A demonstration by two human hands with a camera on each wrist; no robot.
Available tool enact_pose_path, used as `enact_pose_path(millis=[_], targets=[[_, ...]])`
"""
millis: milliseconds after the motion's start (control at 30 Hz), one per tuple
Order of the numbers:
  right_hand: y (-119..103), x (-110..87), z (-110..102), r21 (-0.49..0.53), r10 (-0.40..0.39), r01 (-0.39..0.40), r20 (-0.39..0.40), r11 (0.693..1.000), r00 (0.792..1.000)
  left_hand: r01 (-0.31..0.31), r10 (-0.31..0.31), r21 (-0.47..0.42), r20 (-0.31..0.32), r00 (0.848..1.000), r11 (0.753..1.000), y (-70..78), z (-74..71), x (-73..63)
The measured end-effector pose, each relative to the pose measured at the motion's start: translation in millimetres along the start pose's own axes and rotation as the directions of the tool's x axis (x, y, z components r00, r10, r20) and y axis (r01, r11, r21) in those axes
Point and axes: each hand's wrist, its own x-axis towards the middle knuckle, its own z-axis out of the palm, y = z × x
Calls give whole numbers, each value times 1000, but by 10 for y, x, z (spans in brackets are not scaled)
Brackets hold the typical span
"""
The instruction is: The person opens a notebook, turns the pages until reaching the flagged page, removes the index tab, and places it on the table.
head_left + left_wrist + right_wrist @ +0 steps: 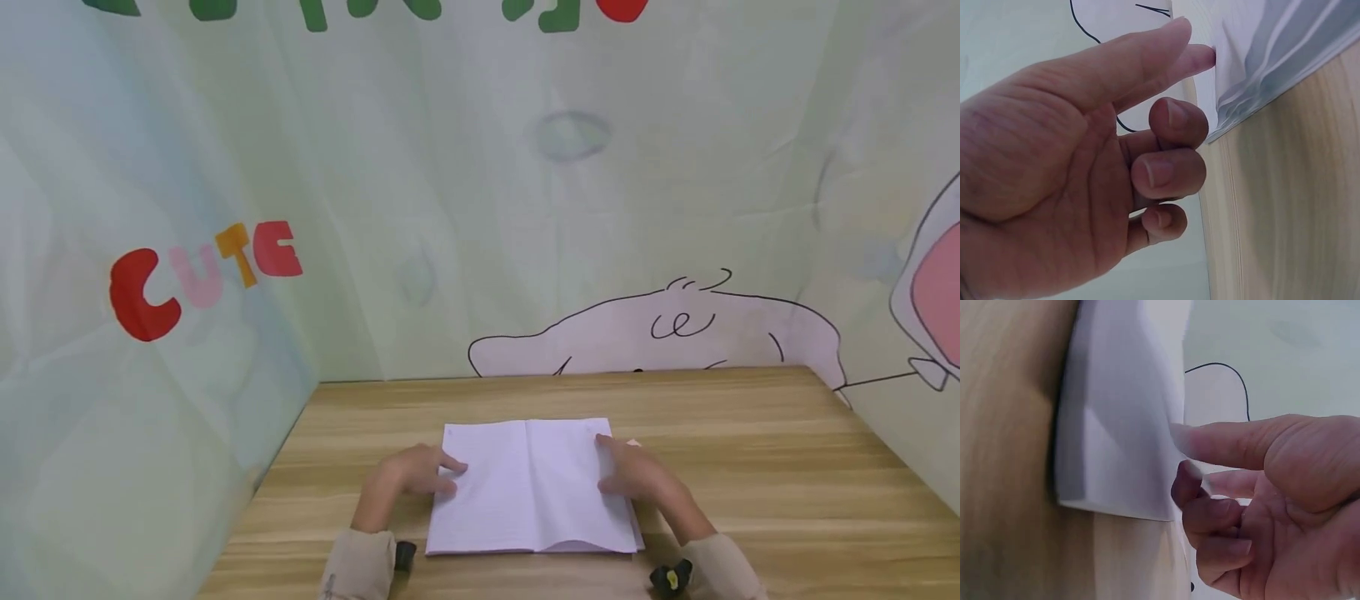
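Observation:
A notebook [487,508] lies spread on the wooden table, its pale, faintly lined pages facing up and a crease down the middle. The lower edge of its right page bulges up a little. My left hand [420,469] is at the notebook's left edge; its index finger touches the paper, and the other fingertips bend inward in the left wrist view. At the right edge, my right hand [637,471] rests its outstretched index finger and thumb on the right page. The right wrist view shows that thumb [1222,442] against the paper, with the lower fingers curled beside the edge.
The wooden table [750,450] extends around the notebook. Behind it hangs a printed cloth backdrop [450,208] with cartoon drawings and coloured letters. Dark straps with small devices [670,577] sit at both cuffs. A small pinkish corner [633,442] shows behind the right hand.

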Motion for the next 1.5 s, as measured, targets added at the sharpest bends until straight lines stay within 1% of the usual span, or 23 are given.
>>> enact_pose_path(millis=[100, 200, 267, 333, 433, 600, 700, 800, 867, 933, 1033, 1100, 1200, 1300, 1367, 1500], targets=[[-5, -2, -20, 95, 31, -31, 7, 995, 1000, 2, -2, -2, 6, 1000, 1000, 8, -1, -6], [-25, 2, -67, 144, 69, -73, 27, 987, 997, -3, 3, -4, 12, 1000, 1000, 5, -5, -10], [-33, -3, -106, 200, 88, -94, 36, 975, 995, -8, 8, -6, 12, 1000, 1000, 3, -12, -11], [-32, -10, -147, 259, 92, -99, 41, 961, 995, -17, 17, -3, 14, 1000, 1000, -2, -14, -9], [-23, -11, -195, 322, 90, -102, 52, 941, 995, -5, 5, -14, 21, 1000, 1000, -6, -16, -11], [5, 9, -242, 368, 80, -98, 64, 925, 995, -1, 1, -9, 25, 1000, 1000, -14, -17, -17], [19, 14, -276, 420, 58, -91, 90, 903, 994, 1, -1, -6, 21, 1000, 1000, -21, -18, -14], [38, 9, -311, 474, 57, -107, 117, 874, 991, 7, -6, -13, 19, 1000, 1000, -27, -15, -5], [50, 2, -336, 496, 40, -105, 140, 862, 989, 5, -5, -13, 21, 1000, 1000, -32, -11, 2], [65, 0, -349, 515, 16, -98, 161, 852, 987, 10, -9, -19, 25, 1000, 1000, -33, -9, 5], [84, 3, -362, 536, -50, -62, 192, 842, 980, 7, -6, -21, 26, 1000, 1000, -35, -10, 4], [94, 4, -363, 553, -71, -55, 205, 832, 976, 0, 1, -22, 27, 1000, 1000, -34, -12, 3], [98, 5, -365, 572, -97, -37, 202, 819, 975, 4, -3, -28, 31, 1000, 1000, -41, -10, -2], [88, 15, -355, 600, -126, -9, 183, 800, 975, 19, -18, -37, 35, 999, 999, -51, -12, -12], [69, 28, -334, 628, -145, 9, 166, 778, 975, 14, -13, -41, 38, 999, 999, -57, -17, -15], [5, 67, -260, 692, -168, 26, 139, 722, 976, 3, -1, -48, 47, 999, 999, -63, -31, -1]])
